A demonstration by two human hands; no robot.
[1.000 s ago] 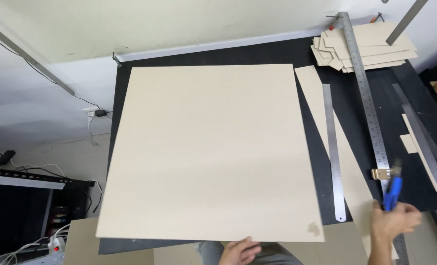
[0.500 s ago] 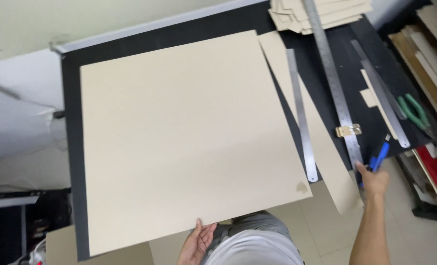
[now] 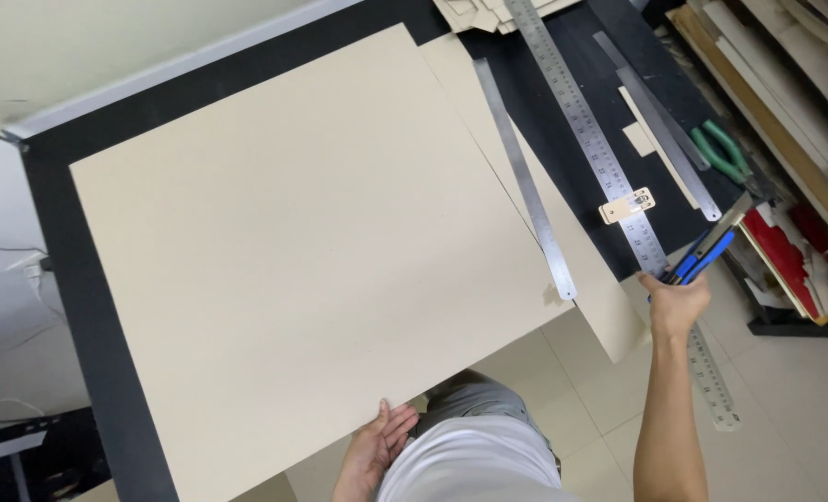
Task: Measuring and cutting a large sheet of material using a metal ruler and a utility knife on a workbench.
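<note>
Cardboard sheet (image 3: 293, 251), large and beige, lies flat across the black worktop (image 3: 79, 307), its near corner jutting past the worktop's front edge toward the person. The left hand (image 3: 375, 444) sits at that overhanging near edge, fingers (image 3: 397, 420) spread and flat against the underside or rim of the sheet; whether they press or merely rest I cannot tell. The right hand (image 3: 676, 302) is well off to the right, past the sheet, fingers curled shut around a blue-handled knife (image 3: 702, 256) whose tip points up and away. That hand lies just at the long steel ruler (image 3: 609, 177), which runs diagonally from the far side of the worktop out past its near edge, with a small tan tag (image 3: 626, 205) lying across it. A shorter steel ruler (image 3: 524, 181) rests between the two, on a narrower cardboard strip (image 3: 581, 270) beside the sheet's right edge, its long axis roughly parallel to that edge.

So the sheet lies left of the knife hand, and the short ruler is nearer the right hand than the left. The knife's blade is too small to make out, and the left palm is partly hidden under the sheet. Green-handled pliers (image 3: 722, 153) lie farther right.
</note>
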